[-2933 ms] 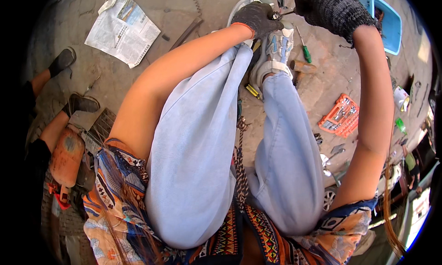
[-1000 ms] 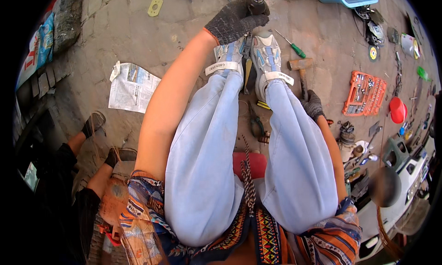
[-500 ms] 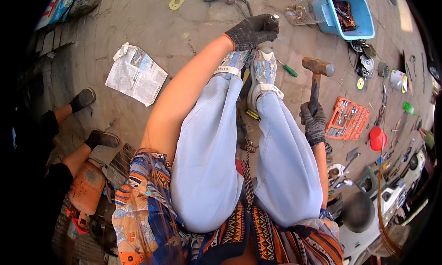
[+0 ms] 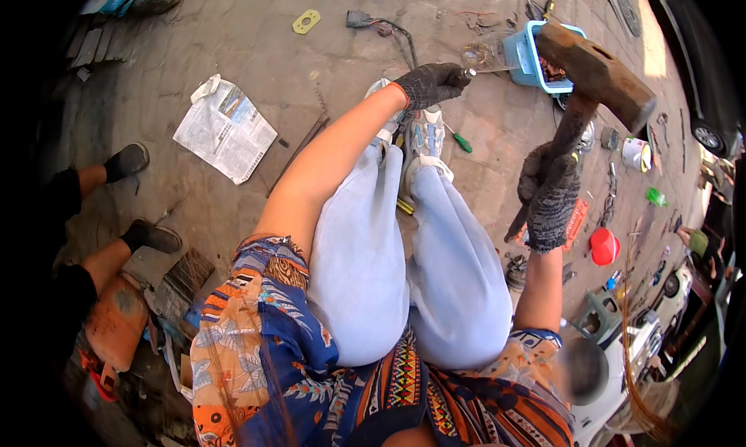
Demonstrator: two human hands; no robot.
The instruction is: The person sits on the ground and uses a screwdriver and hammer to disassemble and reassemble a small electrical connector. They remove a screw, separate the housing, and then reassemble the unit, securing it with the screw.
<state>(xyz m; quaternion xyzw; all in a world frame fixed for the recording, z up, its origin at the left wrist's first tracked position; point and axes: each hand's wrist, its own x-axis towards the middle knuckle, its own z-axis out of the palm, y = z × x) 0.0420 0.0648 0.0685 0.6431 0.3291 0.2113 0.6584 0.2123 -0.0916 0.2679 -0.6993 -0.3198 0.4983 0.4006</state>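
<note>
My right hand (image 4: 550, 198), in a dark knitted glove, is wrapped round the handle of a sledgehammer. The rusty, blocky head of the sledgehammer (image 4: 602, 68) is raised close to the camera at the upper right. Ahead of my shoes, my left hand (image 4: 431, 87), gloved in black with an orange cuff, is closed round a small metal piece (image 4: 470, 73). Only the shiny round end of that piece shows; the fingers hide the rest. A green-handled screwdriver (image 4: 460, 141) lies on the paving right of my right shoe.
A light blue bin (image 4: 526, 62) stands at the upper right, partly behind the hammer. A red tool case (image 4: 576, 223) is mostly hidden by my right hand. Newspaper (image 4: 225, 130) lies at left, near another person's shoes (image 4: 151, 236). A wiring connector (image 4: 360, 19) lies far ahead.
My right hand has lifted the sledgehammer, so its head looks much larger and nearer. My left hand has come slightly toward me, still closed on the metal piece. The view has shifted.
</note>
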